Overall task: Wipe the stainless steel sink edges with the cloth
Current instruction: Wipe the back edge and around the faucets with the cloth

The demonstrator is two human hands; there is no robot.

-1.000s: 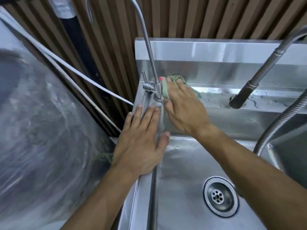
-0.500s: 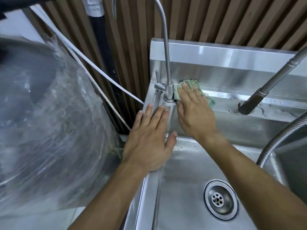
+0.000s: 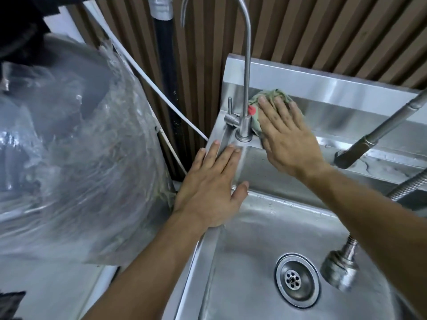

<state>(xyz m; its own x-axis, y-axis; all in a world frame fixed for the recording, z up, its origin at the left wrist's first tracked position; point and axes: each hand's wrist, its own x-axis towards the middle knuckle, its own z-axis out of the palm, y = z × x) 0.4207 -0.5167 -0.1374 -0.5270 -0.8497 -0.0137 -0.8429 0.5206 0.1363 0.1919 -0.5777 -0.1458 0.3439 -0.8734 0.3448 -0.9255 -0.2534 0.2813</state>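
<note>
sink: stainless steel sink basin (image 3: 258,232), wet, droplets on the floor; round steel drain strainer (image 3: 297,280) in the bottom
in basin: metal spray head (image 3: 339,272) on a corrugated steel hose (image 3: 411,183), hanging low just right of the drain
left rim: flat steel edge (image 3: 203,257) along the basin's left side
back ledge: steel ledge with raised steel backsplash (image 3: 335,88); thin gooseneck steel tap (image 3: 246,72) with small lever stands at its left corner
second tap: dark-tipped steel spout (image 3: 369,140) reaching in from the right, over the ledge
cloth: crumpled pale green cloth (image 3: 275,97) with a red patch, on the back ledge against the backsplash, touching the gooseneck tap's right side
right hand: right hand (image 3: 286,137) palm down on the cloth, fingers straight and spread, pressing it flat; fingertips near the backsplash; forearm crosses over the basin
left hand: left hand (image 3: 212,183) flat, fingers extended, resting on the left rim corner just in front of the tap base; thumb reaches over the basin's inner edge; holds nothing
left of sink: large bulky object wrapped in clear plastic film (image 3: 69,158), contents blurred
wall: brown vertical wooden slats (image 3: 312,31); white cable (image 3: 166,98) runs diagonally down to the sink corner; black pipe (image 3: 165,54) upright behind it
</note>
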